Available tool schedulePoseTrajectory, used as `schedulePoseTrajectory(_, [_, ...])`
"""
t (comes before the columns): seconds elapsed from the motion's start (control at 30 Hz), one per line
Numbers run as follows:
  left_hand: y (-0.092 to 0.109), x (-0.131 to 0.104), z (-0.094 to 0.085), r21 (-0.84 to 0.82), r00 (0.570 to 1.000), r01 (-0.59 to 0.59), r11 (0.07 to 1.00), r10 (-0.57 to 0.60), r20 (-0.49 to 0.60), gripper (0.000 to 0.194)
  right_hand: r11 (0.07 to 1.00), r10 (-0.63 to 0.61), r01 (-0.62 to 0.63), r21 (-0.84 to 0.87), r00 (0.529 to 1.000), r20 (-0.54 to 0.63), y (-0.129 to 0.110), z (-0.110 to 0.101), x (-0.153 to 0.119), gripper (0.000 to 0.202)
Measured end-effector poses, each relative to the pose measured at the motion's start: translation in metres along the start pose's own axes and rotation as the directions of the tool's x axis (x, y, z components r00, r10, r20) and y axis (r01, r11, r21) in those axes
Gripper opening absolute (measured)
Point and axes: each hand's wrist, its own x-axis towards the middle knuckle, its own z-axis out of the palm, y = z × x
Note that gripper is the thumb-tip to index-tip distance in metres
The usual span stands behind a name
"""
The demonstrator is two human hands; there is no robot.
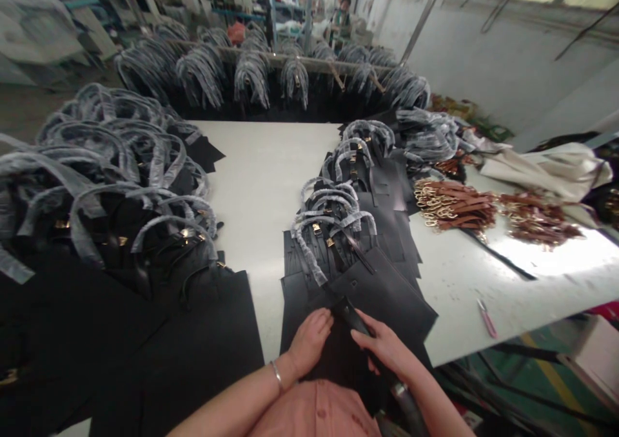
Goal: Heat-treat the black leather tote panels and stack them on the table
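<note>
Around us the white table (261, 185) carries stacks of black panels with wrapped handles (333, 221), brown straps with gold buckles (454, 206) to the right, and a pink tool (486, 318) near the edge. At the near edge, our left hand (309, 340) lies flat, fingers together, on the black panel (382, 298). Our right hand (384, 347) is closed around a black strap (351, 314) lying across that panel.
</note>
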Motion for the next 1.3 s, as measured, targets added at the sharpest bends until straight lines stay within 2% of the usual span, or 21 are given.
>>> schedulePoseTrajectory(0.07, [-0.003,-0.010,0.008,0.020,0.997,-0.069,0.997,0.070,-0.028,0.033,0.999,0.002,-0.002,0.036,1.000,-0.001,-0.006,0.002,0.006,0.068])
schedulePoseTrajectory(0.13, [-0.007,-0.011,0.010,0.048,0.995,-0.085,0.995,0.088,-0.052,0.033,0.999,0.004,-0.005,0.048,1.000,0.018,-0.011,0.001,0.008,0.070])
schedulePoseTrajectory(0.23, [-0.007,-0.009,0.006,0.089,0.988,-0.131,0.987,0.137,-0.065,0.031,0.999,0.043,-0.044,0.030,0.998,0.038,-0.014,-0.004,0.005,0.072])
schedulePoseTrajectory(0.33, [-0.005,-0.009,0.001,0.101,0.966,-0.255,0.962,0.258,-0.018,0.027,0.998,0.057,-0.057,-0.002,0.998,0.031,-0.015,-0.002,0.006,0.071])
schedulePoseTrajectory(0.43, [-0.003,-0.013,0.001,0.103,0.942,-0.337,0.936,0.336,0.026,0.024,0.990,-0.050,0.043,-0.136,0.998,-0.044,-0.022,0.012,0.012,0.069])
schedulePoseTrajectory(0.53, [-0.003,-0.014,0.001,0.099,0.923,-0.384,0.918,0.378,0.074,0.021,0.952,-0.191,0.158,-0.262,0.976,-0.107,-0.030,0.024,0.015,0.067])
schedulePoseTrajectory(0.6, [-0.002,-0.013,0.000,0.069,0.891,-0.443,0.894,0.430,0.147,0.019,0.951,-0.186,0.168,-0.261,0.981,-0.045,-0.033,0.026,0.010,0.067])
schedulePoseTrajectory(0.67, [-0.001,-0.010,-0.003,0.029,0.847,-0.501,0.865,0.483,0.221,0.020,0.958,-0.122,0.130,-0.254,0.991,0.049,-0.034,0.023,0.004,0.067])
schedulePoseTrajectory(0.77, [0.000,-0.007,-0.006,-0.012,0.814,-0.534,0.845,0.518,0.264,0.023,0.955,-0.062,0.091,-0.282,0.992,0.109,-0.034,0.020,0.000,0.065])
schedulePoseTrajectory(1.03, [-0.001,-0.013,0.005,-0.022,0.857,-0.425,0.905,0.410,0.313,0.022,0.929,-0.044,0.090,-0.359,0.990,0.135,-0.044,0.037,0.013,0.070])
schedulePoseTrajectory(1.23, [0.005,-0.012,0.005,-0.176,0.917,-0.181,0.968,0.231,0.325,0.020,0.899,-0.001,0.074,-0.431,0.986,0.167,-0.047,0.036,0.006,0.071])
schedulePoseTrajectory(1.3, [0.010,-0.011,0.003,-0.224,0.923,-0.095,0.970,0.170,0.344,0.021,0.874,-0.011,0.094,-0.477,0.985,0.173,-0.046,0.041,0.007,0.070])
